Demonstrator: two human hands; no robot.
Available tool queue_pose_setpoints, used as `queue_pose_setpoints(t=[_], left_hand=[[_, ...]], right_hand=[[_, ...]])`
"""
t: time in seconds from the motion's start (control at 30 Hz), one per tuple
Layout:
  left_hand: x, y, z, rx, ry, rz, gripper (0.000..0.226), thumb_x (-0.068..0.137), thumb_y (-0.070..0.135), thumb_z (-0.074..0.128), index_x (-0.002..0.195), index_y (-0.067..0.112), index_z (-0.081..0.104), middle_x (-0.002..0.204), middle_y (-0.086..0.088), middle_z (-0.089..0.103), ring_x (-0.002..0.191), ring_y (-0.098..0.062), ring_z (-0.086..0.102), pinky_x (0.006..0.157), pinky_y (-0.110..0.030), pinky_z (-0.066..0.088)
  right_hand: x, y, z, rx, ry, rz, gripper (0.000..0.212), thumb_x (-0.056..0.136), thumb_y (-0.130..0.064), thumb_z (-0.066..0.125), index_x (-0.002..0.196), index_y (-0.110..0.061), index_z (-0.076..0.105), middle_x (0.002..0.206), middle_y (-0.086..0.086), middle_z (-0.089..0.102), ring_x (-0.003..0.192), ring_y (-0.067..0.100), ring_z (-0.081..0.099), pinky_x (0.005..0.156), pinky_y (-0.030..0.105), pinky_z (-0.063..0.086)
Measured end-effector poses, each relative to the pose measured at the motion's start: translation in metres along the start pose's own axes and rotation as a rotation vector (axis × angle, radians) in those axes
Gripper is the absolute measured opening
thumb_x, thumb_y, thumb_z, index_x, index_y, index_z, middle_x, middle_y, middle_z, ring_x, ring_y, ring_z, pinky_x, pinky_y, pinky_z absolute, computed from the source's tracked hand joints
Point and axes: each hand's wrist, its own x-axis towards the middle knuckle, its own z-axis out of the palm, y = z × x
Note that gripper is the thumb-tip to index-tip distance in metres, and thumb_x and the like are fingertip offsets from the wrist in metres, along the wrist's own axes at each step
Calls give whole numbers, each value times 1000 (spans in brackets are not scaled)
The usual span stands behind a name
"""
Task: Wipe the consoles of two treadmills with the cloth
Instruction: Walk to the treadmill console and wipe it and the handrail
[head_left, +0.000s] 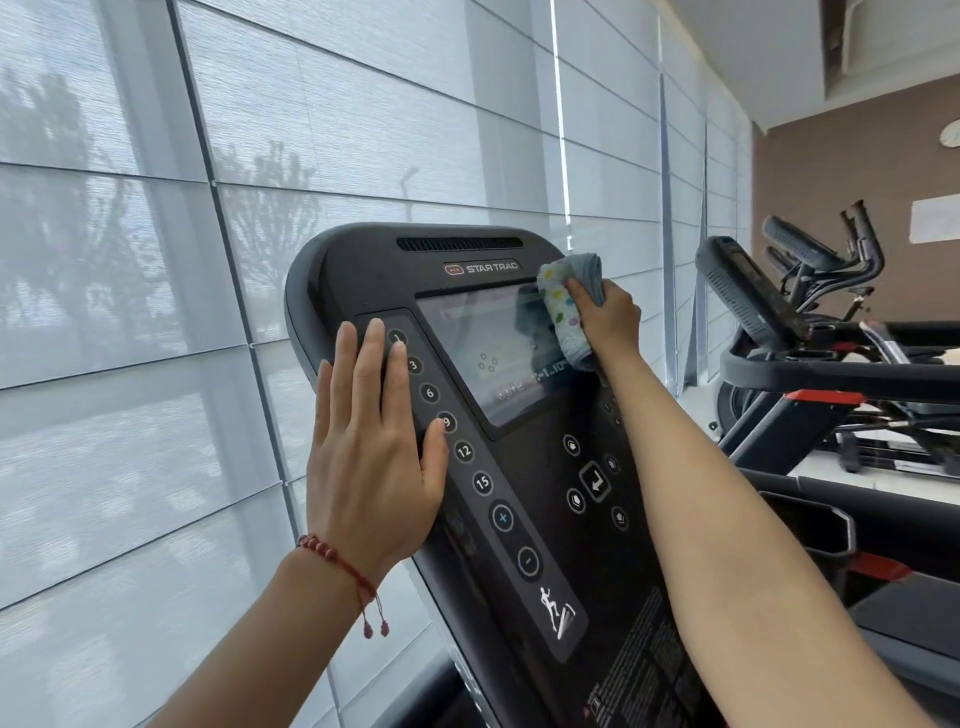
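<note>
Near treadmill console (519, 519): dark panel, long axis running from bottom right up to top left, top edge toward the window blinds (156, 260). Right hand (608, 317) holds a folded cloth (563, 312), grip closed around it, pressing it on the right edge of the screen (483, 358) near the console's top right corner; cloth's long axis roughly follows that edge. Left hand (371, 441) lies flat, fingers spread wide, holding nothing, over the left edge beside the numbered button column (465, 452). Second treadmill console (748, 291) stands to the right, well apart.
</note>
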Motion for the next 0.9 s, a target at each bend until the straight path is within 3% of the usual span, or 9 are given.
queue_pose_setpoints(t=[0.17,0.37,0.43,0.5,0.6,0.73,0.9], left_hand=[[0,1,-1,-3,-7,-10,63,89,33,32,134,-10,40,147,-22,29,140,-36,15,114,-45,13],[1,2,0,-32,12,-27,63,87,32,32,134,-10,40,147,-21,30,140,-34,15,115,-42,10],[2,2,0,-31,8,-25,63,87,32,33,134,-10,40,147,-21,30,140,-34,15,115,-42,10],[2,2,0,-21,6,-25,63,88,33,33,134,-10,40,147,-21,30,140,-35,15,115,-42,10],[1,3,0,-16,2,-21,64,88,33,32,134,-10,40,147,-21,29,140,-35,16,115,-40,9],[1,4,1,-20,5,-21,63,89,33,31,135,-9,40,148,-21,29,140,-34,15,115,-41,9],[1,4,1,-31,11,-22,63,88,32,32,135,-9,40,148,-21,29,140,-34,15,115,-41,9]], right_hand=[[-9,-1,-5,-39,-20,8,42,89,-46,52,97,-5,61,98,15,66,90,29,56,71,26,34],[-60,-26,-6,13,-185,-124,28,86,-42,60,77,-16,59,69,-6,59,65,9,55,57,19,40],[-76,-34,-2,38,-222,-182,31,85,-40,62,78,-10,61,67,-5,59,60,3,52,52,11,38],[-80,-35,-1,47,-216,-212,36,85,-38,62,82,-2,62,69,1,61,59,8,52,52,12,38],[-63,-24,-7,22,-149,-180,37,86,-40,60,77,-5,58,65,-1,57,58,10,49,51,10,36],[-30,-4,-13,-35,-45,-74,31,90,-41,55,78,-12,53,77,9,60,72,23,51,55,24,31],[-10,-7,-7,-50,30,84,44,92,-43,49,96,-1,61,101,20,65,96,34,58,69,29,35]])
